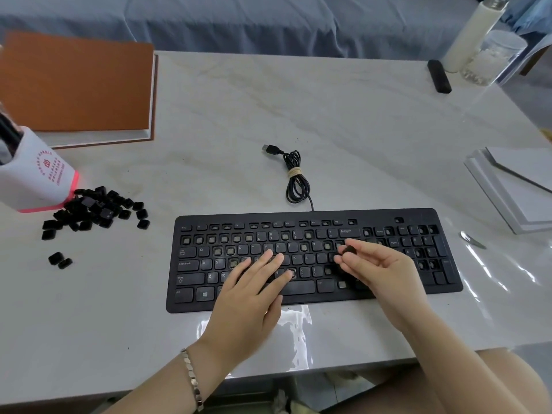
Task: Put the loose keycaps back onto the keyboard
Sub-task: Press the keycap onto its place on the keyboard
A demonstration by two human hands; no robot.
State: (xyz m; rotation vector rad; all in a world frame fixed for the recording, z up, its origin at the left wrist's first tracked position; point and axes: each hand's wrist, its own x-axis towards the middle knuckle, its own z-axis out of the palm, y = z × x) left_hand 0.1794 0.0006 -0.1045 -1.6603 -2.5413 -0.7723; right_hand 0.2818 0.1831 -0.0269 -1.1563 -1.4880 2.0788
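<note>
A black keyboard (313, 218) lies across the middle of the table, with many bare key sockets showing among its seated keys. My left hand (254, 291) rests flat on its lower middle rows, fingers straight. My right hand (379, 267) hovers over the right part of the letter block and pinches one black keycap (348, 250) between thumb and fingertips. A heap of loose black keycaps (95, 210) lies on the table left of the keyboard. Two more keycaps (59, 259) sit apart below that heap.
A white pen holder with a pink base (35, 177) stands by the heap. An orange-covered book (77, 85) lies at far left, and white booklets (516, 186) at right. The coiled USB cable (294, 174) lies behind the keyboard. A white bottle (472, 31), a glass jar (493, 58) and a black stick (439, 76) stand far right.
</note>
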